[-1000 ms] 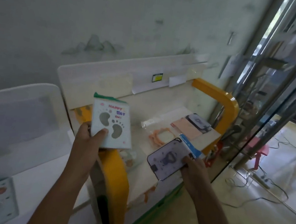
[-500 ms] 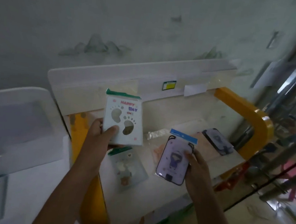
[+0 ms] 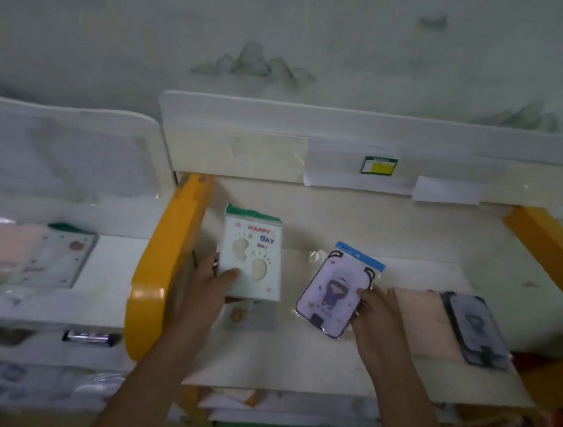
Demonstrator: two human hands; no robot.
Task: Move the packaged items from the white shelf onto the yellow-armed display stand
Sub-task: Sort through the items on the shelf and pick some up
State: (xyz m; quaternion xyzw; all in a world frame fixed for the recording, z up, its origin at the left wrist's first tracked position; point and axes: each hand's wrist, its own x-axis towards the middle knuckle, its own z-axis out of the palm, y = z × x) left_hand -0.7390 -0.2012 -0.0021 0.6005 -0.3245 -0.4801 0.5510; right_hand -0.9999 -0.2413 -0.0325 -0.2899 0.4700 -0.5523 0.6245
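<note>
My left hand (image 3: 210, 280) grips a white footprint package with a green top (image 3: 252, 255), held just above the display stand's pale top (image 3: 293, 359) near its left yellow arm (image 3: 161, 263). My right hand (image 3: 375, 312) holds a lilac phone-case package with a blue header (image 3: 336, 287), low over the middle of the stand. Under the footprint package lies another clear pack (image 3: 249, 317), mostly hidden. On the stand's right side rest a pink pack (image 3: 418, 316) and a dark phone-case pack (image 3: 477, 328). The white shelf (image 3: 110, 265) stands at the left.
The white shelf carries a pink pack (image 3: 5, 245) and a pale patterned pack (image 3: 63, 254), both blurred. The right yellow arm (image 3: 552, 246) bounds the stand. A white back panel with a yellow label (image 3: 379, 166) rises behind. Lower shelves hold more goods.
The view has swung to face the stand squarely. Both hands have lowered their packages toward the stand's top, the footprint package at the left, the lilac one in the middle.
</note>
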